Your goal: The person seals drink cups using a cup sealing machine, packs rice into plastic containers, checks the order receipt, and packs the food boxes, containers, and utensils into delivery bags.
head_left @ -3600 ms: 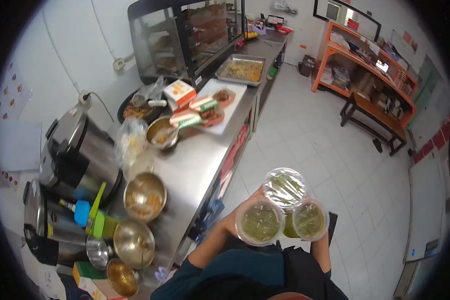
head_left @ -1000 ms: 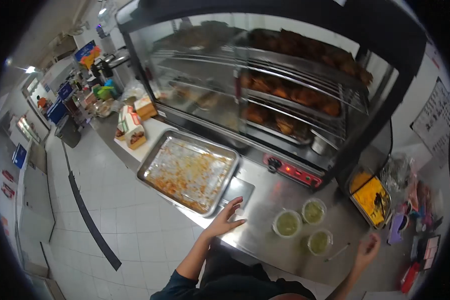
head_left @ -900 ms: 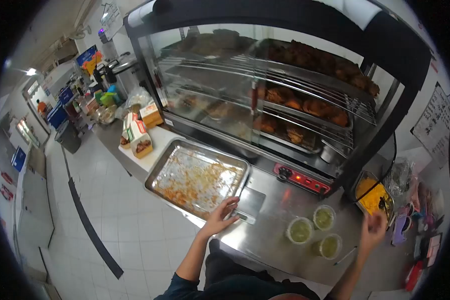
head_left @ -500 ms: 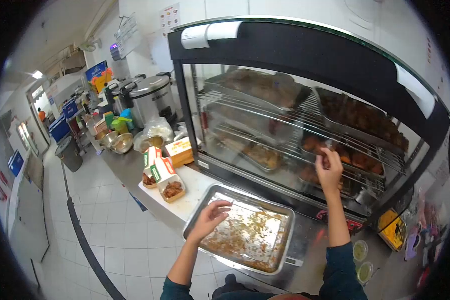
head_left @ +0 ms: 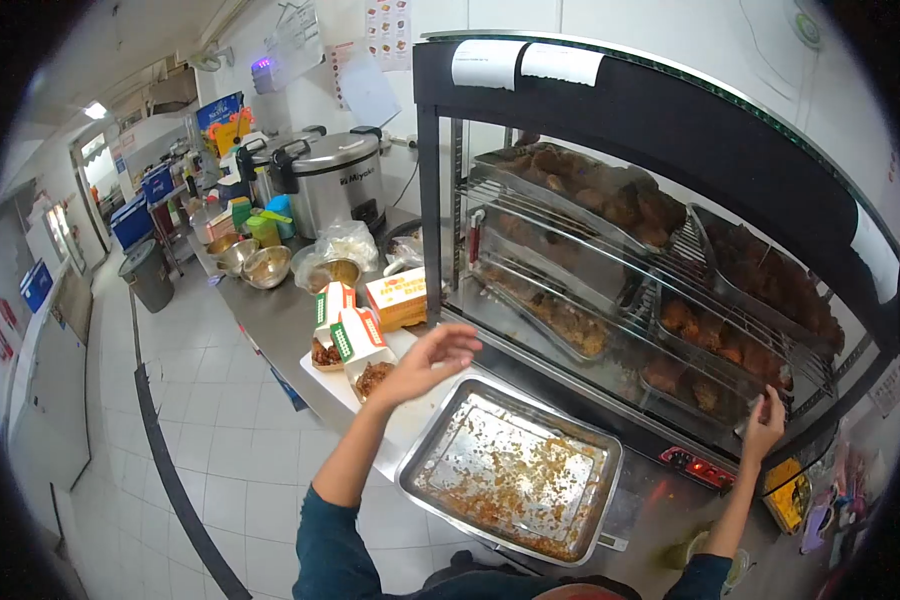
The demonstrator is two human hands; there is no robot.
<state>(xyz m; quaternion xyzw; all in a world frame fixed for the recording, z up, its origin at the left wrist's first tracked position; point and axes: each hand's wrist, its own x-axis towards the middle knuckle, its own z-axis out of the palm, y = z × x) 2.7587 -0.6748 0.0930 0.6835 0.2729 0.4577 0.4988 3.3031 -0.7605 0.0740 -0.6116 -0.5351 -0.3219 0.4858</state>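
My left hand [head_left: 428,362] is empty with its fingers loosely stretched, over the counter in front of the glass food warmer [head_left: 460,330]. It covers part of the nearer takeaway box [head_left: 362,335], which holds browned meat pieces. My right hand [head_left: 763,428] is at the warmer's lower right front, fingers bent but apart. Whether they touch the glass I cannot tell, and nothing shows in them. Below and between my hands lies a metal tray [head_left: 407,482] with oily crumbs on its bottom. Inside the warmer, trays of browned meat [head_left: 580,190] rest on wire racks.
Another takeaway box [head_left: 332,300] and a yellow-and-white carton [head_left: 398,298] stand left of the warmer. Beyond are metal bowls [head_left: 267,267] and a large steel cooker [head_left: 335,180]. Sauce tubs [head_left: 738,568] sit near my right forearm. A grey bin [head_left: 148,278] stands on the floor.
The view has turned left. My right hand has come down and rightward from higher up the warmer's front. My left hand has moved from over the tray toward the takeaway boxes.
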